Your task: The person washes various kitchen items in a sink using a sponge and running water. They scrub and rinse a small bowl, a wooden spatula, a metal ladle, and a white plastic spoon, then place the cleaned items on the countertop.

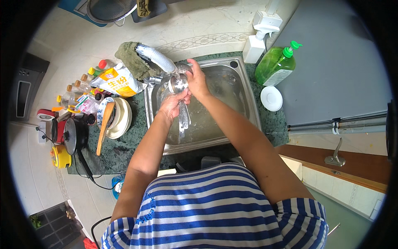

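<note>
Water runs from a cloth-wrapped faucet (156, 58) onto a shiny metal ladle (178, 84) over the left part of a stainless steel sink (206, 143). My left hand (174, 104) is closed around the metal utensils, whose handles (184, 119) hang down below it. Beside the ladle's bowl is my right hand (197, 79), thumb and fingers spread around its right side; whether it grips anything cannot be told. A perforated metal skimmer (183, 68) shows just behind the ladle. Cloudy water stands in the sink.
Stacked plates (122, 119) and a bowl with a wooden spatula (105, 127) stand left of the sink, near a lidded pan (74, 135), bottles and a starch bag (116, 81). On the right are a green pump bottle (275, 67) and a small white dish (271, 98).
</note>
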Demonstrator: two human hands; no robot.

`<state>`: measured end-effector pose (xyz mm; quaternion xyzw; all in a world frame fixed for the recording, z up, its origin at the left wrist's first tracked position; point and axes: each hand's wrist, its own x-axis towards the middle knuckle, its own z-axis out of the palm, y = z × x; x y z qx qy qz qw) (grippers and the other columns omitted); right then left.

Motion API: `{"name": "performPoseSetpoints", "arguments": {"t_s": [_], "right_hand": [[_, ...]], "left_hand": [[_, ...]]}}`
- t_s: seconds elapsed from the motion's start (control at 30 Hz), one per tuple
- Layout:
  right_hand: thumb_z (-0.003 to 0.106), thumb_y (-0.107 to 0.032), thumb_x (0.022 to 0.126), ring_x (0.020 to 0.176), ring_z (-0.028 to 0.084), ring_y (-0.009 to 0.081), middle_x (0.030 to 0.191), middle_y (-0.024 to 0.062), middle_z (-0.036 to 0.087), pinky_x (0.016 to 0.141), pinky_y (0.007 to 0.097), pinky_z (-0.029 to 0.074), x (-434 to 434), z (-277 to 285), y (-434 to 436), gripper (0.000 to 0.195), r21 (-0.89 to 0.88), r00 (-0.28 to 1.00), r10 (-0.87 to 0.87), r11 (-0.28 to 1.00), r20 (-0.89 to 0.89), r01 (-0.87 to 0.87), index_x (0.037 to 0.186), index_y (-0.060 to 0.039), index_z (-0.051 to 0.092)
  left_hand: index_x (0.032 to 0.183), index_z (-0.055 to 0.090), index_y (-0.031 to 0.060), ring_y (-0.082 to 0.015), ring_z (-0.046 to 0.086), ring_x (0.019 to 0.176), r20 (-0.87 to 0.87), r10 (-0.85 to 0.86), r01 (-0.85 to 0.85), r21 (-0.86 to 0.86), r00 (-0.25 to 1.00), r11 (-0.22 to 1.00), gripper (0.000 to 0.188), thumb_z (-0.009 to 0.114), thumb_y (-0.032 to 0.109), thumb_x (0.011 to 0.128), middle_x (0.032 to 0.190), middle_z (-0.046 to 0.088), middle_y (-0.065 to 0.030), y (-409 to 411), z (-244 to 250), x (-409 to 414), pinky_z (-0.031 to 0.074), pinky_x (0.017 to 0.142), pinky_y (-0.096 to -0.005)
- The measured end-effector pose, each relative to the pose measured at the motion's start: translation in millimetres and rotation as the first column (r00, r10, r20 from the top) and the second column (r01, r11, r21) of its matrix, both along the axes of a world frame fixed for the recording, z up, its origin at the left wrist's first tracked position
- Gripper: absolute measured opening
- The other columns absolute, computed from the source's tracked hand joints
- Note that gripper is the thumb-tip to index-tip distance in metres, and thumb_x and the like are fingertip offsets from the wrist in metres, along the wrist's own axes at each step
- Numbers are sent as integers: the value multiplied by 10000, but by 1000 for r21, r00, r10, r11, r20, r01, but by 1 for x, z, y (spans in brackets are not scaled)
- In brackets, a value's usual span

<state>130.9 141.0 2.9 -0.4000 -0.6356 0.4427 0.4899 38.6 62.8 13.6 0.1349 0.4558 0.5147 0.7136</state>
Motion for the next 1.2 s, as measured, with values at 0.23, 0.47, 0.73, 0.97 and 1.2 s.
{"name": "performPoseSetpoints", "arguments": {"t_s": [0.23, 0.47, 0.73, 0.97, 1.2], "right_hand": [[542, -144, 844, 620, 559, 325, 752, 205, 582, 607, 350, 462, 12, -18, 13, 207, 190, 962, -25, 981, 272, -29, 1030, -55, 547], [676, -173, 759, 715, 559, 142, 822, 61, 588, 559, 306, 465, 6, -16, -3, 314, -481, 925, 208, 806, -318, -347, 972, 27, 562], [604, -392, 815, 671, 547, 116, 788, 31, 589, 594, 274, 458, -16, -29, -25, 418, -616, 715, -129, 624, -688, -481, 1054, -52, 556], [524, -524, 813, 481, 535, 160, 686, 63, 570, 392, 283, 430, 13, -44, -53, 475, -737, 846, 25, 478, -533, -478, 914, -60, 527], [350, -678, 800, 299, 381, 135, 439, 52, 444, 283, 265, 267, 26, -43, -67, 660, -769, 807, 238, 248, -541, -589, 642, -54, 500]], "left_hand": [[840, 490, 73, -74, 307, 403, 165, -68, 86, -104, 984, 991, 364, 506, 436, 858, 543, 378, 13, 1, -22, 5, 285, 376, -202], [735, 508, 70, -112, 358, 380, 38, -183, 186, -116, 982, 976, 446, 471, 499, 850, 511, 431, -6, 16, -23, -8, 329, 389, -236], [966, 535, 0, -212, 582, 823, -76, 65, -59, 84, 995, 995, 198, 572, 148, 839, 915, 590, -122, 23, -23, -16, 496, 751, -344], [904, 535, 49, -223, 563, 906, 72, -3, -12, 207, 997, 978, 157, 533, 202, 871, 984, 585, -137, 30, -29, -19, 479, 824, -383], [822, 440, 92, -172, 452, 622, 163, 223, -257, 232, 961, 938, 174, 466, 243, 904, 568, 377, 5, 15, -43, -8, 429, 874, -432]]}}
